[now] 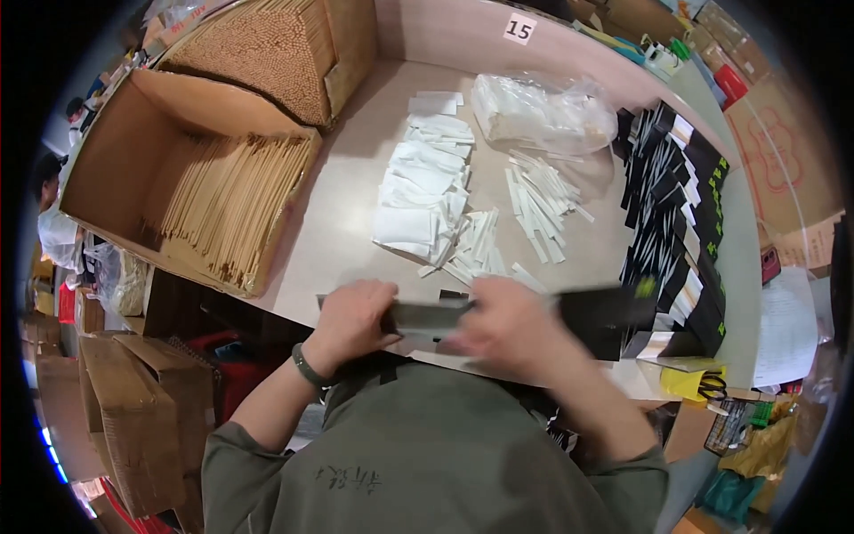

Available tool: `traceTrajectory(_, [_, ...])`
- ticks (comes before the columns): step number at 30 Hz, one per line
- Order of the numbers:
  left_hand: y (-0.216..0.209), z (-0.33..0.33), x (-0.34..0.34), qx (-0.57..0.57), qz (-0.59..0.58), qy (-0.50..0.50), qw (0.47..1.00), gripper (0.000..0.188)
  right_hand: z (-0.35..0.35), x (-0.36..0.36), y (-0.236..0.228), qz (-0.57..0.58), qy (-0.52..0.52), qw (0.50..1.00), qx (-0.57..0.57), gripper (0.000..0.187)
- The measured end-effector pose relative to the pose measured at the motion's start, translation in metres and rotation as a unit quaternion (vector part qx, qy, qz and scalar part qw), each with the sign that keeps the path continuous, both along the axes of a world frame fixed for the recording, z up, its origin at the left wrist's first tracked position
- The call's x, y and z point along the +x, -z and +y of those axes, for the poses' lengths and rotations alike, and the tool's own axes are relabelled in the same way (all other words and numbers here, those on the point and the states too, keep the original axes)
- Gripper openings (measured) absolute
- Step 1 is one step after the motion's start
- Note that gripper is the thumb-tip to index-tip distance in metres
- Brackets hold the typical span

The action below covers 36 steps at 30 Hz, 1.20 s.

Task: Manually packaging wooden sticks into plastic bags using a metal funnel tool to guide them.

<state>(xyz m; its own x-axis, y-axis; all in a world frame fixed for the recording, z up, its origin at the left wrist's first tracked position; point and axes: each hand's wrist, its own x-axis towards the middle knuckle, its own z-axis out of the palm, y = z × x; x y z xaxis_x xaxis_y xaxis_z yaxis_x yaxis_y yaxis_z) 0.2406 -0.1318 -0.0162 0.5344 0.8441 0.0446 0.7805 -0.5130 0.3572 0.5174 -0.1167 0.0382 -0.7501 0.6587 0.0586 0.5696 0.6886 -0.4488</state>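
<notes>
Low over the table's near edge, my left hand (358, 320) is closed on one end of a long dark paper sleeve (425, 315). My right hand (509, 327), smeared by motion, pinches the sleeve farther along. Just right of it, a black length with a green mark (600, 313) reaches toward the table's right side; whether it is the same piece I cannot tell. Beyond my hands lie loose narrow white paper packets (480, 242) and a second scatter of them (544, 203). Stacked flat white packets (414, 191) stand in a column behind.
On the left are a cardboard box of thin wooden sticks (227, 205) and another box packed with sticks end-on (258, 58). A clear plastic bag of white packets (543, 111) lies at the back. Overlapping black sleeves (672, 222) line the right. Yellow-wrapped scissors (712, 384) sit at the near right corner.
</notes>
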Motion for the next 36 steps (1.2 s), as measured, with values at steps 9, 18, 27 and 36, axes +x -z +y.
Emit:
traceTrajectory(9, [-0.016,-0.021,0.041,-0.392,-0.245,0.097,0.881,0.057,-0.016,0.067,0.014,-0.029,0.039,0.998,-0.027,0.057])
traceTrajectory(18, [-0.002,-0.016,0.033,-0.236,-0.115,-0.206,0.943,0.049,-0.032,-0.002,0.023,-0.063,0.228,0.972,-0.002,0.028])
traceTrajectory(27, [-0.008,-0.018,0.006,-0.190,-0.093,-0.055,0.976,0.068,-0.023,-0.009,0.046,-0.052,0.283,0.944,-0.160,0.023])
traceTrajectory(36, [-0.002,-0.004,0.009,-0.134,-0.060,0.030,0.989,0.073,-0.020,-0.015,0.052,-0.025,0.338,0.921,-0.192,0.022])
